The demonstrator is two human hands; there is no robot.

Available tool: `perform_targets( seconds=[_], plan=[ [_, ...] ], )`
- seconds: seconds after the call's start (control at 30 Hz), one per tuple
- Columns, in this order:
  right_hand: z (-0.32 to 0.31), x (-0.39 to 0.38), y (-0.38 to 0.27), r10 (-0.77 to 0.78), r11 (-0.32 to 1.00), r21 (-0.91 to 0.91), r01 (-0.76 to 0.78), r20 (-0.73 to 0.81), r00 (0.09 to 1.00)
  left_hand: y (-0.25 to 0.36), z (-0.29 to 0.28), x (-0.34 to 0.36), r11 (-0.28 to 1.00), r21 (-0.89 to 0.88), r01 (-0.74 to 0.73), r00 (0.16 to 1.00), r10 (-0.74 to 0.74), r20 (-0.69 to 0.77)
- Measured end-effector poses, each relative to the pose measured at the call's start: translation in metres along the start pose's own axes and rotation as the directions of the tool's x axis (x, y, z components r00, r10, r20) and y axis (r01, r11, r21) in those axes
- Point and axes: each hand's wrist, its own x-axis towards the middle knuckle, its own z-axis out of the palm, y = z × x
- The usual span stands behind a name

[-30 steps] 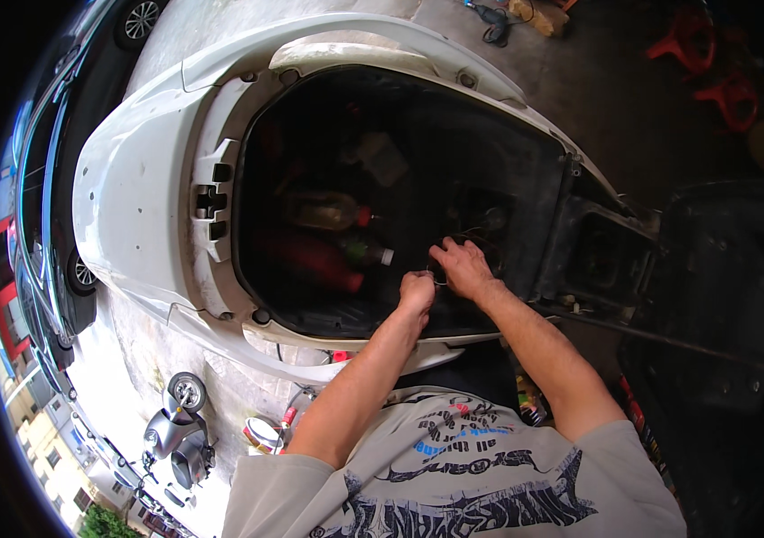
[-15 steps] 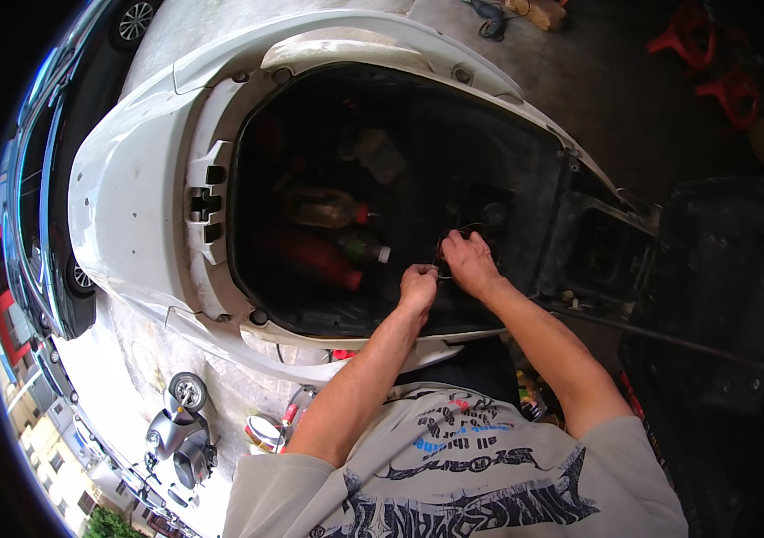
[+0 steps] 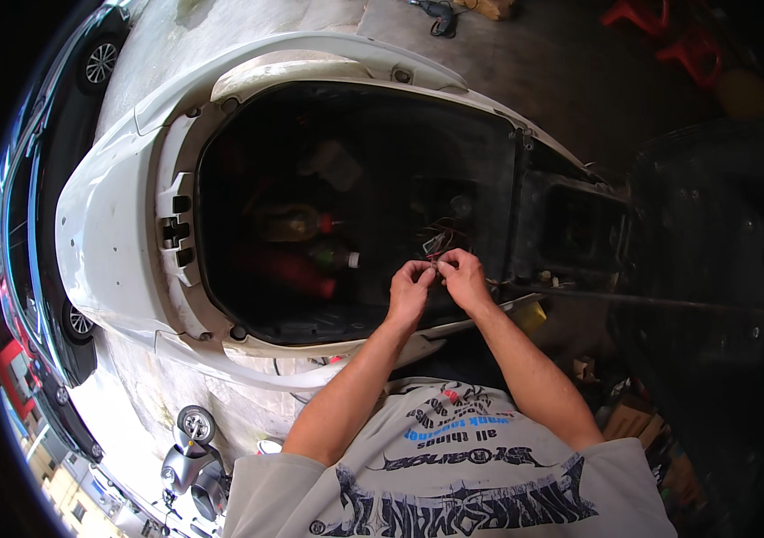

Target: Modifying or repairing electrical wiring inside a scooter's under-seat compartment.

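Note:
My left hand (image 3: 408, 291) and my right hand (image 3: 465, 282) meet over the near side of a scooter's open black storage well (image 3: 382, 125). Thumb and forefinger of each are pinched together, with a thin wire between the fingertips; its end is too small to make out. Just beyond the fingers lies a loose tangle of wires (image 3: 440, 240), some red, with a small pale piece among them. Left of my hands, a bottle with a white cap (image 3: 337, 258) and a yellowish bottle with a red cap (image 3: 292, 224) lie in the dark well.
White scooter bodywork (image 3: 113, 197) surrounds the well, with the raised dark seat (image 3: 714, 233) at the right. A power drill (image 3: 440, 18) and red plastic stools (image 3: 691, 58) stand beyond. Boxes (image 3: 628, 420) sit at the lower right; another scooter (image 3: 193, 466) is parked lower left.
Both hands have come together, fingertips now meeting; the right hand has drawn back toward me from the wire tangle, which now shows. The whole view has shifted a little.

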Motion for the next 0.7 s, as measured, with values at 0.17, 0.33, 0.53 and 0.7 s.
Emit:
perform_targets(
  seconds=[0.17,0.33,0.53,0.7],
  plan=[
    [-0.007,-0.007,-0.006,0.136,0.965,0.206,-0.160,0.127,0.983,0.008,0.002,-0.004,0.997,0.061,-0.044,0.999,0.046,-0.025],
    [-0.011,-0.008,-0.009,0.194,0.927,0.289,-0.239,0.176,0.965,0.012,0.004,-0.006,0.995,0.089,-0.053,0.998,0.054,-0.019],
    [-0.011,-0.009,-0.009,0.194,0.923,0.291,-0.250,0.209,0.959,0.016,0.006,-0.008,0.994,0.101,-0.042,0.998,0.047,-0.045],
    [-0.008,-0.011,-0.010,0.152,0.939,0.279,-0.199,0.180,0.972,0.013,0.004,-0.006,0.997,0.069,-0.019,0.997,0.024,-0.075]
  ],
)
